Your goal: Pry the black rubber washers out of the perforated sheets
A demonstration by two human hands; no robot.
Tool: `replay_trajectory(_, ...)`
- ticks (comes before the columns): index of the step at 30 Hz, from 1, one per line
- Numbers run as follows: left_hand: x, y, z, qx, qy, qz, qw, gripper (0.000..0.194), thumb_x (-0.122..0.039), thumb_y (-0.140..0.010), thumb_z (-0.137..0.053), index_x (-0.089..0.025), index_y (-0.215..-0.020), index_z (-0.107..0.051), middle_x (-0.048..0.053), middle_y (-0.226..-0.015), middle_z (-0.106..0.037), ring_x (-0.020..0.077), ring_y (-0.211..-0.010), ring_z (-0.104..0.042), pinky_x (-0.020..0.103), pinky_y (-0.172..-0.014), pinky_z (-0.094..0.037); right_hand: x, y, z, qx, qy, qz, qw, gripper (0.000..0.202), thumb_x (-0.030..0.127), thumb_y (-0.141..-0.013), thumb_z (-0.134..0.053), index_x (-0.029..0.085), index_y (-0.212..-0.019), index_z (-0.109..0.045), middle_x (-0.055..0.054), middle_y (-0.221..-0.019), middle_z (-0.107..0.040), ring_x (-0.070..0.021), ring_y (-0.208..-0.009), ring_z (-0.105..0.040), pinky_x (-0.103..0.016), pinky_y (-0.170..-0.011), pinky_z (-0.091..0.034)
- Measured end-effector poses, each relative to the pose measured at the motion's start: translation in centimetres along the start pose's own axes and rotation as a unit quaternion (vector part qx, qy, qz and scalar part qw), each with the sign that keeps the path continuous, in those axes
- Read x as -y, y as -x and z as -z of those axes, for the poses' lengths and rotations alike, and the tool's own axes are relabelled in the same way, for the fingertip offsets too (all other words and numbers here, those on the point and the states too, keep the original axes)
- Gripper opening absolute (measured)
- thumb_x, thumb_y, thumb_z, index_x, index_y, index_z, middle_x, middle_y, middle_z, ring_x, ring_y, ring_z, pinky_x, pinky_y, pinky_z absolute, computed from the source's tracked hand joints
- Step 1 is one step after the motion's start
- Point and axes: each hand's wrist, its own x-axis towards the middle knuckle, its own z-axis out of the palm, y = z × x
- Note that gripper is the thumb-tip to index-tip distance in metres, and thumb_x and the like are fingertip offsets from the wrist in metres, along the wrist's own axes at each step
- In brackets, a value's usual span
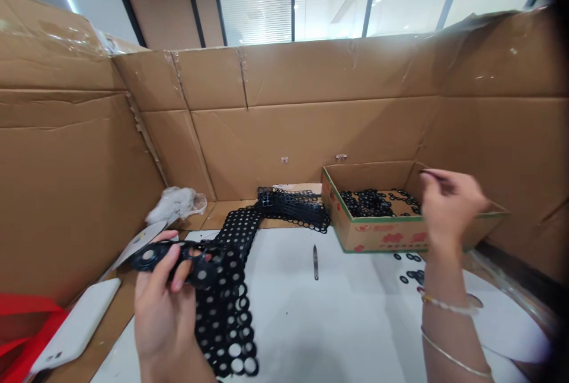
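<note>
A long black rubber sheet (231,288), matte and floppy and punched through with rows of round holes so it looks like a net, runs from the lower middle of the frame up to a heap at the centre, draped over the white desk (338,324). The left hand (162,306), at the lower left, has its fingers (178,276) curled round the sheet's near end, gripping it. The right hand (448,208), at the right centre, is raised just above the front rim of a shallow cardboard box (377,238) with green edging and red print; its fingers are pinched narrow on something small, thin and dark, too blurred to name. Inside the box lies a pile of black rubber rings (368,202), and a few more loose rings (411,267) sit on the desk just below it. A slim metal blade (315,261) lies between sheet and box. At the left are crumpled white plastic (175,204), a white phone (77,324) and red straps (26,324). Brown corrugated cardboard walls (311,104), taped at the seams, enclose everything.
</note>
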Motion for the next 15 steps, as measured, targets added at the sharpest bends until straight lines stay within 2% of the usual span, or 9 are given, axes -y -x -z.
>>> replay_trajectory(2,0.7,0.0,-0.1,0.034,-0.008,0.015,0.999,0.039,-0.023,-0.06,-0.083,-0.021,-0.095,-0.066,-0.008,-0.042,-0.033,0.0097,-0.05,-0.043,0.017,-0.06,-0.053,-0.1,-0.9,-1.5,0.049,0.047,0.011,0.998,0.027,0.029,-0.083,-0.065,0.015,-0.107,-0.069,-0.019,-0.115,-0.065,-0.031,-0.112,-0.059,-0.049,-0.102,-0.043)
replay_trajectory(4,1.4,0.4,-0.4,0.064,-0.014,0.028,0.997,0.042,-0.024,-0.06,-0.085,-0.021,-0.096,-0.064,-0.009,-0.045,-0.035,0.006,-0.045,-0.037,0.011,-0.05,-0.043,0.5,-1.1,-2.6,0.077,0.075,0.02,0.994,0.046,0.023,-0.076,-0.068,0.005,-0.118,-0.064,-0.027,-0.124,-0.06,-0.0418,-0.121,-0.052,-0.059,-0.106,-0.035)
replay_trajectory(6,2.1,0.9,-0.9,0.097,-0.016,0.03,0.995,0.041,-0.026,-0.063,-0.085,-0.021,-0.096,-0.062,-0.009,-0.05,-0.037,0.0033,-0.043,-0.034,0.009,-0.045,-0.033,2.2,0.1,-2.7,0.08,0.091,0.035,0.992,0.059,0.024,-0.076,-0.066,0.0,-0.13,-0.055,-0.03,-0.137,-0.05,-0.0438,-0.131,-0.043,-0.061,-0.11,-0.029)
replay_trajectory(7,2.4,1.2,-1.1,0.114,-0.019,0.025,0.993,0.04,-0.027,-0.065,-0.085,-0.021,-0.097,-0.061,-0.009,-0.052,-0.037,0.0027,-0.043,-0.034,0.009,-0.045,-0.032,3.6,1.2,-2.5,0.081,0.084,0.045,0.992,0.061,0.025,-0.078,-0.064,0.001,-0.133,-0.052,-0.028,-0.14,-0.048,-0.0413,-0.134,-0.041,-0.058,-0.112,-0.028)
replay_trajectory(8,2.7,1.5,-1.4,0.129,-0.026,0.017,0.991,0.039,-0.028,-0.068,-0.084,-0.021,-0.098,-0.06,-0.009,-0.053,-0.038,0.0027,-0.044,-0.036,0.009,-0.047,-0.033,5.3,2.6,-1.9,0.088,0.074,0.059,0.992,0.057,0.031,-0.081,-0.063,0.007,-0.133,-0.055,-0.023,-0.138,-0.052,-0.037,-0.132,-0.046,-0.054,-0.11,-0.033)
replay_trajectory(10,3.1,1.9,-1.9,0.15,-0.05,0.003,0.987,0.037,-0.031,-0.073,-0.081,-0.023,-0.1,-0.057,-0.008,-0.056,-0.04,0.0034,-0.047,-0.04,0.01,-0.051,-0.036,9.2,6.0,-0.5,0.143,-0.047,0.084,0.985,0.041,0.039,-0.086,-0.06,0.02,-0.122,-0.063,-0.013,-0.123,-0.065,-0.0279,-0.116,-0.06,-0.047,-0.099,-0.047)
replay_trajectory(12,3.4,2.3,-2.2,0.16,-0.078,-0.003,0.984,0.035,-0.032,-0.079,-0.077,-0.024,-0.104,-0.055,-0.008,-0.057,-0.042,0.0044,-0.049,-0.042,0.01,-0.054,-0.037,13.0,9.6,0.9,0.245,-0.139,0.124,0.951,0.019,0.035,-0.089,-0.059,0.024,-0.1,-0.07,-0.006,-0.104,-0.072,-0.0198,-0.096,-0.067,-0.036,-0.086,-0.054)
replay_trajectory(15,3.6,2.8,-2.4,0.176,-0.102,0.0,0.979,0.032,-0.032,-0.084,-0.072,-0.026,-0.109,-0.053,-0.007,-0.056,-0.044,0.006,-0.051,-0.043,0.011,-0.055,-0.037,16.7,13.8,2.0,0.316,-0.226,0.181,0.904,0.004,0.025,-0.086,-0.065,0.023,-0.084,-0.068,0.001,-0.079,-0.071,-0.0116,-0.072,-0.065,-0.025,-0.067,-0.053)
